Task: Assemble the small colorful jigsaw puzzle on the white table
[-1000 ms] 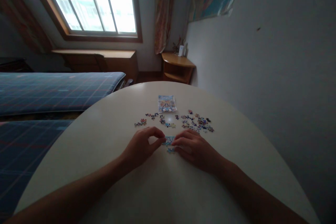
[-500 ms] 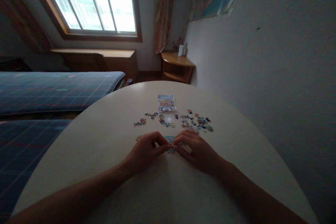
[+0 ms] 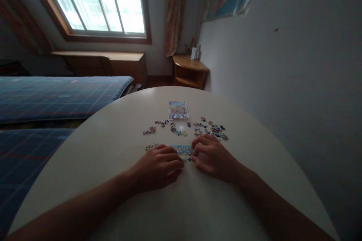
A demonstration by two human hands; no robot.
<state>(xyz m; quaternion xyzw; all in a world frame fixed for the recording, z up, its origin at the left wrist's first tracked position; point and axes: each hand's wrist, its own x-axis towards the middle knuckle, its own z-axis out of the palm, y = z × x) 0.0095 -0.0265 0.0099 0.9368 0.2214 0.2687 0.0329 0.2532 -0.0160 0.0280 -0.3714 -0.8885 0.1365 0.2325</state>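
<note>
A partly joined jigsaw puzzle strip (image 3: 181, 150), pale blue with lettering-like shapes, lies on the round table between my hands. Small jigsaw pieces (image 3: 189, 159) sit just below it. My left hand (image 3: 160, 165) rests palm down at the strip's left end, fingers stretched out and covering part of it. My right hand (image 3: 213, 157) is at the right end, its fingers curled and thumb bent in on a jigsaw puzzle piece, mostly hidden by the fingertips.
Loose pieces (image 3: 217, 130) form a pile at the right, with small groups (image 3: 149, 131) at the left. A printed picture sheet (image 3: 178, 110) lies farther back on the white table (image 3: 135, 109). A mattress (image 3: 65, 96) stands left of the table, a wall (image 3: 296, 83) right.
My left hand has gone from a pinch at the strip to lying flat with fingers out. My right hand has shifted slightly right, and more of the strip shows.
</note>
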